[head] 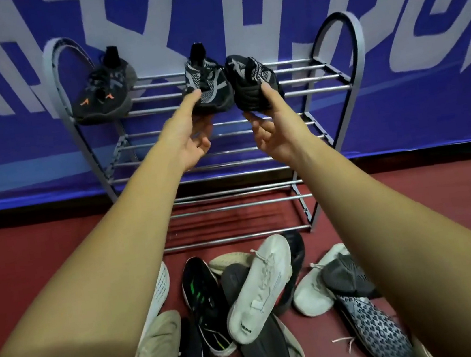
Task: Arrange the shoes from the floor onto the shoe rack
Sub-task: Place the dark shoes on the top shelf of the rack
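A grey metal shoe rack with three tiers of bars stands against the blue wall. On its top tier, at the left, sits a dark shoe with orange marks. My left hand holds the toe of a black and grey shoe at the top tier's middle. Beside it, my right hand holds the toe of a black shoe. Both shoes rest on or just above the top bars; I cannot tell which. A pile of shoes lies on the red floor in front.
The pile holds white, beige, black and grey patterned shoes, some upside down. The rack's middle tier and bottom tier carry nothing. The blue banner wall stands right behind the rack. Red floor spreads to both sides.
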The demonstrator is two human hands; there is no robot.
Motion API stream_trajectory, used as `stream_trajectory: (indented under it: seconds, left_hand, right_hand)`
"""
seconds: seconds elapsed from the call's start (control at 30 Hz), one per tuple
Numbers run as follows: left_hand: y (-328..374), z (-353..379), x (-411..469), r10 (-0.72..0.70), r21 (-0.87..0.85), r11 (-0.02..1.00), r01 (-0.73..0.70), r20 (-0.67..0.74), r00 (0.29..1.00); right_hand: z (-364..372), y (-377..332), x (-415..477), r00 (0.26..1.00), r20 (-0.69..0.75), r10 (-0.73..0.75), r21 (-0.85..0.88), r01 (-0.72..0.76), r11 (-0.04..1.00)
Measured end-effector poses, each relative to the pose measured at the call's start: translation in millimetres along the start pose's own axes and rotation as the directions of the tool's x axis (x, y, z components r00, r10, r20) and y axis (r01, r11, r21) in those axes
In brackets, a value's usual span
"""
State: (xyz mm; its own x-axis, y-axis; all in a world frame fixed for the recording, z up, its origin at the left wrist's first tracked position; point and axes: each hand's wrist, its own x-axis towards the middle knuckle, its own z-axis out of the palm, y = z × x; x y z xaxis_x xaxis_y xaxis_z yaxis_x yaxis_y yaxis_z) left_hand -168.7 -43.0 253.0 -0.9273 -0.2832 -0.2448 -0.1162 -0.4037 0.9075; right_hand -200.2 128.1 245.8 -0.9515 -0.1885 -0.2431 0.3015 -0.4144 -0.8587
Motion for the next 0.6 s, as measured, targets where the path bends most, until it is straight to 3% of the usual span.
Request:
stream_trajectory:
  seconds: [0.1,0.23,0.37,0.5,0.6]
  left_hand:
    - [-21,-10,-8,0.006,0.013,1.0,-0.006,0.023,1.0]
    - [-79,-41,-24,-0.098,0.226,0.969,0.098,-0.012,0.995]
    - [-154,-77,-47,-0.26,0.544,0.792,0.276,-0.108,0.959]
    - [-203,-100,-62,-0.329,0.716,0.611,0.337,-0.158,0.931]
    - [-232,-110,-63,-0.355,0.774,0.54,0.332,-0.148,0.923]
  right_hand:
    - [-10,23,-10,0.999,0.035,0.039,-0.184,-0.032,0.982]
    - [-39,83,-34,0.988,-0.029,0.151,-0.506,-0.145,0.851]
    - [-77,143,-58,0.953,-0.096,0.289,-0.75,-0.26,0.609]
    - [-95,184,-65,0.913,-0.177,0.369,-0.785,-0.357,0.506]
    - [-88,207,-64,0.914,-0.127,0.385,-0.837,-0.307,0.454]
